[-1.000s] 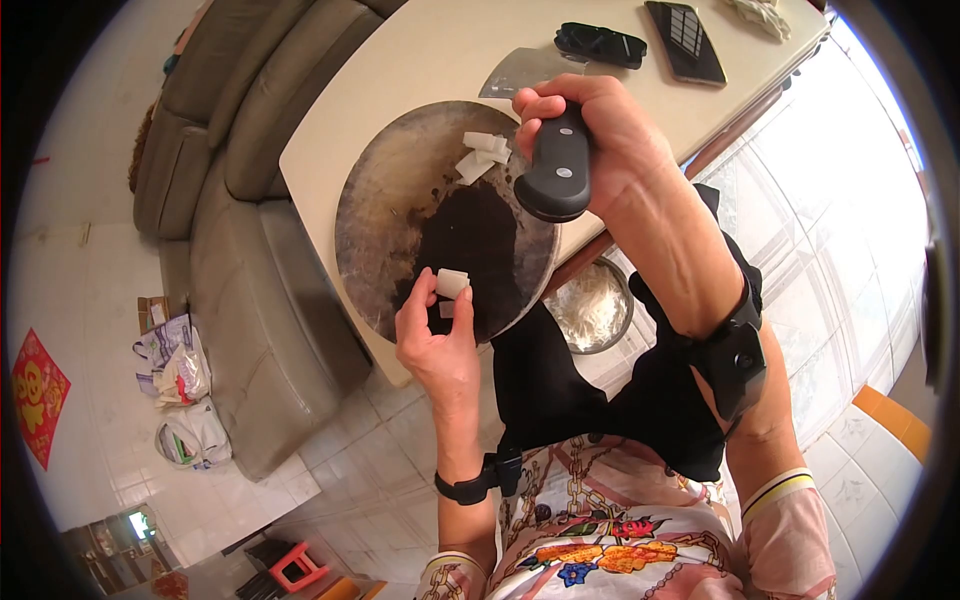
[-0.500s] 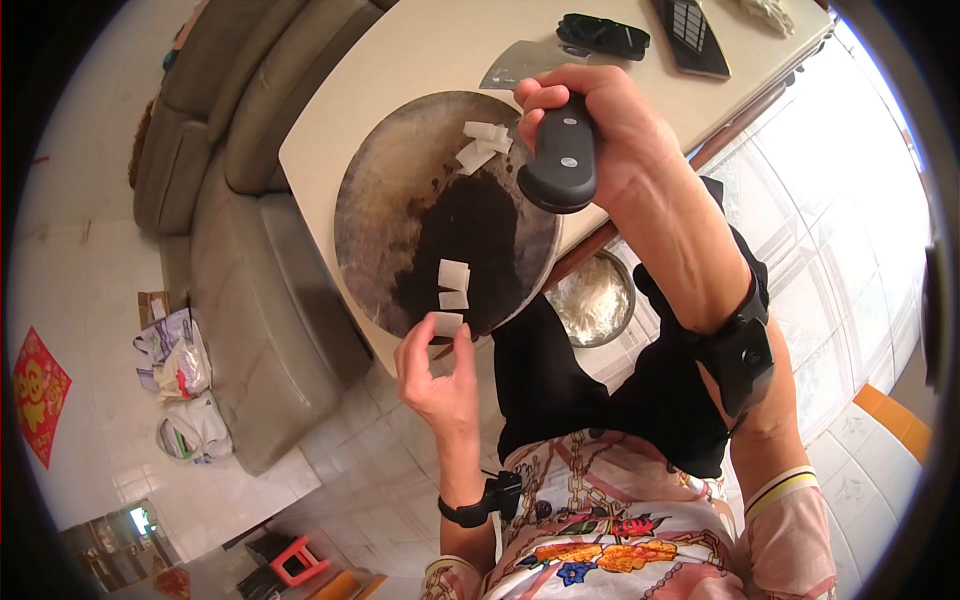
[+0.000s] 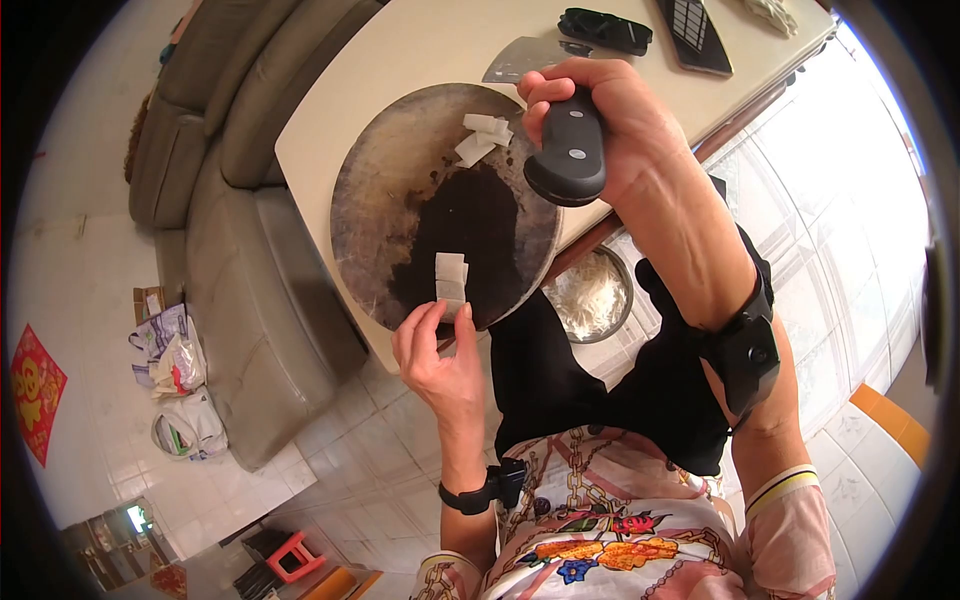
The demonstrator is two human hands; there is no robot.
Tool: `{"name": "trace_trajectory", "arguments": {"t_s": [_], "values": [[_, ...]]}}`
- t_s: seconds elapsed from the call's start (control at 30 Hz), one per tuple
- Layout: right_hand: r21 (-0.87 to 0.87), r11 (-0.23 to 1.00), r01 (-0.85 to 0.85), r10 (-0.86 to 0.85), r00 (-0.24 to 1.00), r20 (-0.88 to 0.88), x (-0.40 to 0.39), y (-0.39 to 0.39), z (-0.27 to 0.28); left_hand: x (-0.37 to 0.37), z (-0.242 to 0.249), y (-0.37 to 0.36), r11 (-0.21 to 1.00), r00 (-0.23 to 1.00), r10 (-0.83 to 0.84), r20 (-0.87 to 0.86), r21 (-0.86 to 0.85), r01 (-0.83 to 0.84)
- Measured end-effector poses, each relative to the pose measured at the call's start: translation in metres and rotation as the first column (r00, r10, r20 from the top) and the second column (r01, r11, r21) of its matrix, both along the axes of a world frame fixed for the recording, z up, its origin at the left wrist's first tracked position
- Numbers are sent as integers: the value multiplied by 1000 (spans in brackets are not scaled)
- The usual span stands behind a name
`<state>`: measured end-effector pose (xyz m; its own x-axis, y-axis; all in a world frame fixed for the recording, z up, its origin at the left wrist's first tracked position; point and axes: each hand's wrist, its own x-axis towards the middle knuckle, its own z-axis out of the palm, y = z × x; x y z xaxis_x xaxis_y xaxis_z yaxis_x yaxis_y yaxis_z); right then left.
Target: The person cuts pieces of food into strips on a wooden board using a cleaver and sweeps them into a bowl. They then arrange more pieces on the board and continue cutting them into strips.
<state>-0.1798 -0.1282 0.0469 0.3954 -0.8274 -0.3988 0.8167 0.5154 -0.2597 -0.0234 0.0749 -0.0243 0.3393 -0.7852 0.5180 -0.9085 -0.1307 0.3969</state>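
Observation:
My right hand [image 3: 612, 112] is closed round the black handle of a cleaver [image 3: 568, 150], whose wide blade reaches over the table beyond the board. Near the front edge of the round wooden board [image 3: 375, 180], my left hand [image 3: 440, 350] pinches a white piece between thumb and fingers. That piece touches a short row of white slices [image 3: 451, 268] lying on the dark wet patch. Several more white slices [image 3: 484, 138] lie in a loose pile at the board's far side.
The board rests on a cream table [image 3: 310, 120]. Sunglasses [image 3: 604, 32] and a phone [image 3: 694, 36] lie at its far side. A metal bowl of white shreds [image 3: 590, 295] stands below the table edge. A grey sofa [image 3: 250, 300] is at the left.
My left hand has moved slightly up the board, and its white piece now meets the row, where a gap showed before. My right hand and the cleaver have shifted slightly.

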Motion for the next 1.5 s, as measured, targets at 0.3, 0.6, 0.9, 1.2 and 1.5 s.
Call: {"name": "trace_trajectory", "arguments": {"t_s": [0.3, 0.6, 0.9, 1.2, 1.5], "values": [[13, 1000, 3, -4, 1000, 13, -3, 0, 1, 4, 7, -9, 999, 995, 41, -86, -27, -43], [28, 1000, 5, -5, 1000, -18, -4, 0, 1, 11, 9, -44, 993, 982, 7, -190, 114, 15], [33, 999, 33, -33, 999, -14, -5, 2, 4, 29, 23, -56, 999, 575, -26, -817, -43, -15], [38, 998, 40, -39, 999, -37, -7, 0, 3, 8, 7, -63, 996, 920, 23, -390, 87, 12], [33, 999, 19, -18, 1000, -22, -10, 1, 5, 6, 7, -44, 995, 981, 43, -191, 95, -25]]}}
